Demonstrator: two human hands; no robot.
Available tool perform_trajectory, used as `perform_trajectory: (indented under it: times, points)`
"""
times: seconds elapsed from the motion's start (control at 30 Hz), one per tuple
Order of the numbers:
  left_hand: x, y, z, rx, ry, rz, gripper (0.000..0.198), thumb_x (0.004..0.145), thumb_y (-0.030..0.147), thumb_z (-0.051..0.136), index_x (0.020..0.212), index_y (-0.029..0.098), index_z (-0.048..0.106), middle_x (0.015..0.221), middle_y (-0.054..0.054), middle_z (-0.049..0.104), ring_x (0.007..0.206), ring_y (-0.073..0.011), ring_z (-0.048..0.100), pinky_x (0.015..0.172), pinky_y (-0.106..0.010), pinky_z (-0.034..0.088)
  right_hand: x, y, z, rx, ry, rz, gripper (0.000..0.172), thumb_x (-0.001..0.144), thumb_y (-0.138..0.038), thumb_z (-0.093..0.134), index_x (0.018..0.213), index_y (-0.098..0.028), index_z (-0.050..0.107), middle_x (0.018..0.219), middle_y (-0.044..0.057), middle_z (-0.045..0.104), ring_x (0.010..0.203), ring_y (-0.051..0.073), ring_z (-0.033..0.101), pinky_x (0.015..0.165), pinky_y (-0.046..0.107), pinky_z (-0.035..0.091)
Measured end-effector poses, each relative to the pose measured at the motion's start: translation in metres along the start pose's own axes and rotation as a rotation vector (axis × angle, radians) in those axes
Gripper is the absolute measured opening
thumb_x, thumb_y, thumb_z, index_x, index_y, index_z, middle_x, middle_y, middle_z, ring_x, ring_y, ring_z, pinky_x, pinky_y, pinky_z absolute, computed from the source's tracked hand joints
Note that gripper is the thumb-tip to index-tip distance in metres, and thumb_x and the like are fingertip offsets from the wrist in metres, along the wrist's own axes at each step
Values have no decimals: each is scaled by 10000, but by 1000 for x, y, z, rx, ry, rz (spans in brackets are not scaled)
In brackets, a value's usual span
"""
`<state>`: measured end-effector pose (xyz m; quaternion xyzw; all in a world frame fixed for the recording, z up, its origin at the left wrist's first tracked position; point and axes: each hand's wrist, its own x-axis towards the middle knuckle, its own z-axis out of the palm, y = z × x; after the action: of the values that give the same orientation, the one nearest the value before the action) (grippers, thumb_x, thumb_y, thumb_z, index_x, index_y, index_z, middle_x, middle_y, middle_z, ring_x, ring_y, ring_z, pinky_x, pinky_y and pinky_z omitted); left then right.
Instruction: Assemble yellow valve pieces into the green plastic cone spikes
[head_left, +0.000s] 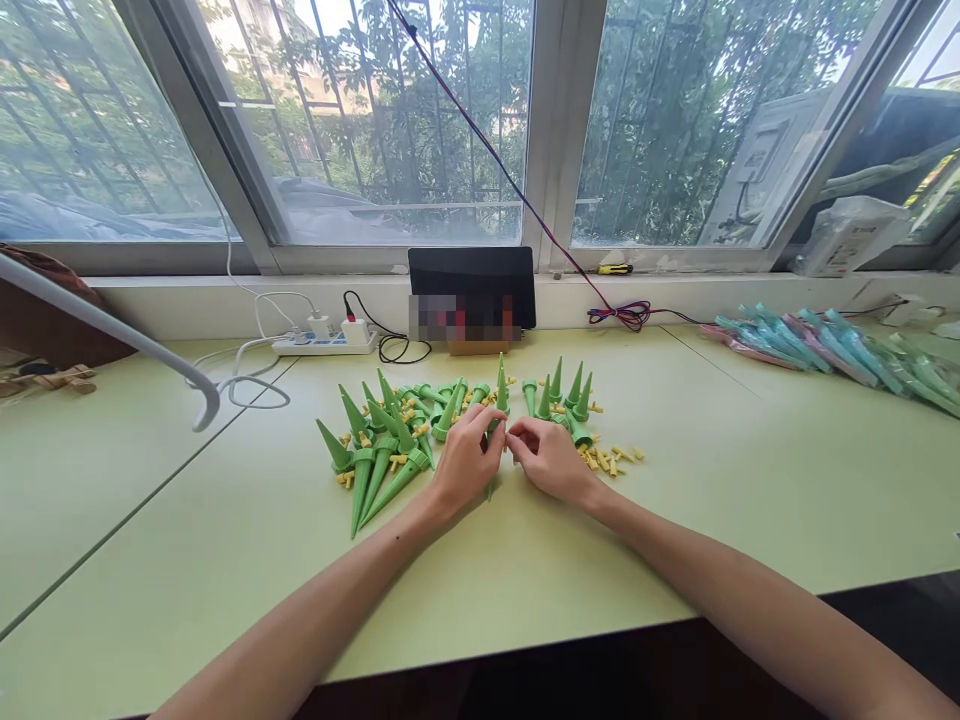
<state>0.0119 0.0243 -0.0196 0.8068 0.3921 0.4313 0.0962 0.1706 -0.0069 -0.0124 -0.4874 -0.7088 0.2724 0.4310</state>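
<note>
My left hand (471,455) is closed around a green spike, whose tip (490,491) points down below the fingers. Right beside it, my right hand (553,460) is pinched, its fingertips nearly meeting the left ones; what they hold is too small to make out. Many green cone spikes (362,480) lie and stand to the left of my hands. Behind and right of them stand more green spikes (583,398). Small yellow pieces (611,460) lie scattered beside my right hand, and others sit among the green spikes.
A dark tablet (472,275) leans near the window, with a power strip (326,343) and cables to its left. Bundled wires (630,315) lie behind on the right. Packed coloured bags (832,345) are at the far right. A white curved bar (112,325) crosses the left side.
</note>
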Motion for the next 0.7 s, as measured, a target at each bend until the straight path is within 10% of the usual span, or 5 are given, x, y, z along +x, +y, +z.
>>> perform_trajectory:
  times: [0.7]
  points:
    - [0, 0, -1, 7, -18, -19, 120, 953, 203, 526, 967, 201, 645, 885, -25, 639, 705, -136, 571, 667, -267, 441, 0, 3, 1, 0, 13, 7, 147, 898, -283, 558, 802, -190, 620, 670, 6, 634, 591, 142, 525, 579, 264, 399]
